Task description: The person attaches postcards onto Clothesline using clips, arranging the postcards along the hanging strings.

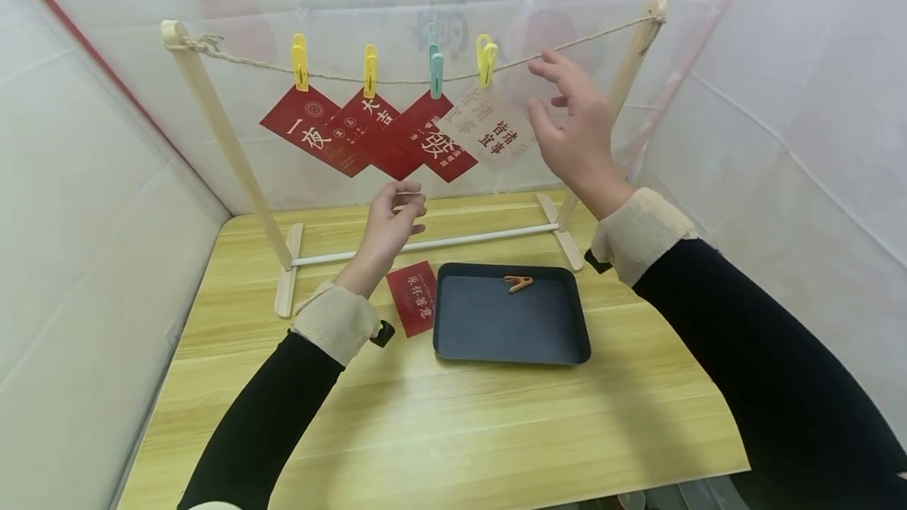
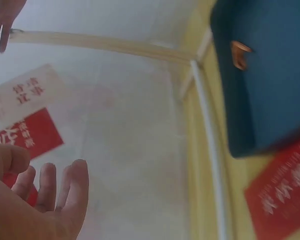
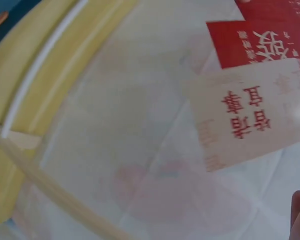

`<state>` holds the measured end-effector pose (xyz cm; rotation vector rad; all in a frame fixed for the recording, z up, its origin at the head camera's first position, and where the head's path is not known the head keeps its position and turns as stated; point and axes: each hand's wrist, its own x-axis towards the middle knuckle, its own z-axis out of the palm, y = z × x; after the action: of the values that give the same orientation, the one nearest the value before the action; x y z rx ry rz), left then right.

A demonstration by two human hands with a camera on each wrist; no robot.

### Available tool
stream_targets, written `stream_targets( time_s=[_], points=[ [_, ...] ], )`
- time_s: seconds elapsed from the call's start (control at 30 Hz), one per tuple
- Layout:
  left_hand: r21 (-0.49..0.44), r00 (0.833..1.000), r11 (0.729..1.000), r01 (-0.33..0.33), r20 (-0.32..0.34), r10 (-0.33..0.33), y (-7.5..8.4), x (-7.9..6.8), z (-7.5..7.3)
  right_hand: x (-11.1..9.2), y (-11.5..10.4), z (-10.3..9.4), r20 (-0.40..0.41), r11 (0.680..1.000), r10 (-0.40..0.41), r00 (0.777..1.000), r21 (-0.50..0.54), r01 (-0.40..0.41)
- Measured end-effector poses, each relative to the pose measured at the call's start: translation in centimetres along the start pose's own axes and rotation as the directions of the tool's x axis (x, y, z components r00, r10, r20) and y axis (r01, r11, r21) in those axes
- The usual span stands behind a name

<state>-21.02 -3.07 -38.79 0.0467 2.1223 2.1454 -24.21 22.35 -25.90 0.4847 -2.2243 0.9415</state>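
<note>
A pale card with red characters (image 1: 501, 132) hangs at the right of a row of red cards (image 1: 305, 128) on a twine line (image 1: 262, 64). A yellow clothespin (image 1: 486, 60) holds the pale card; a light blue clothespin (image 1: 435, 73) and more yellow ones hold the red cards. My right hand (image 1: 577, 124) is raised beside the pale card, near the twine, its fingers loosely bent and holding nothing. Below the red cards, my left hand (image 1: 393, 223) hovers with relaxed fingers, also holding nothing. In the left wrist view its fingers (image 2: 76, 187) are spread apart.
Wooden posts (image 1: 230, 148) with feet on the table (image 1: 425, 431) carry the twine; a white bar (image 1: 489, 236) joins them low down. A dark tray (image 1: 510, 329) holds an orange clothespin (image 1: 518, 283). One red card (image 1: 411, 301) lies against the tray's left side.
</note>
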Motion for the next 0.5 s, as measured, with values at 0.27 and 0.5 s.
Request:
stream_targets(
  time_s=[0.27,0.5],
  points=[
    [0.211,0.996,0.977,0.023,0.08,-0.041,-4.8,-0.9,-2.0,-4.7,3.7,-0.5,0.02,0.997,0.041,0.999,-0.067,-0.039],
    [0.517,0.974,0.853,-0.073,0.219,-0.049,-8.7,-1.7,-3.3,-10.6,6.8,0.6,0.138,0.994,0.089,0.986,-0.082,-0.078]
  ],
)
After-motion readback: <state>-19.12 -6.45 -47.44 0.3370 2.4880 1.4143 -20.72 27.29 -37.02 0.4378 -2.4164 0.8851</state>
